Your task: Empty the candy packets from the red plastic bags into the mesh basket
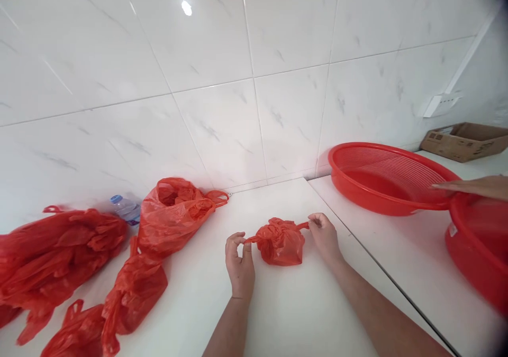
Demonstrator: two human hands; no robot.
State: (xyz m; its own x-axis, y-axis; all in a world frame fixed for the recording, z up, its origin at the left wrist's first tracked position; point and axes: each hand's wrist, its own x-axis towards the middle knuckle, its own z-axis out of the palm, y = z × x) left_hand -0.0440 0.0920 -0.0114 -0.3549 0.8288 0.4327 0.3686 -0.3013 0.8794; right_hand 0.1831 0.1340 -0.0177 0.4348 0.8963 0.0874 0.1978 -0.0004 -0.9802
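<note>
My left hand (240, 264) and my right hand (324, 238) are closed, each one pinching a handle of a small bundled red plastic bag (280, 243). The bag sits on the white counter (278, 314) between my two hands. More red bags (59, 251) lie to my left, and a red strainer basin (389, 180) stands at right.

Handle tips of the red bag (280, 243) seem hidden.

Printing on the cardboard box (464, 144) and bottle label (134, 219) is too small to read.
</note>
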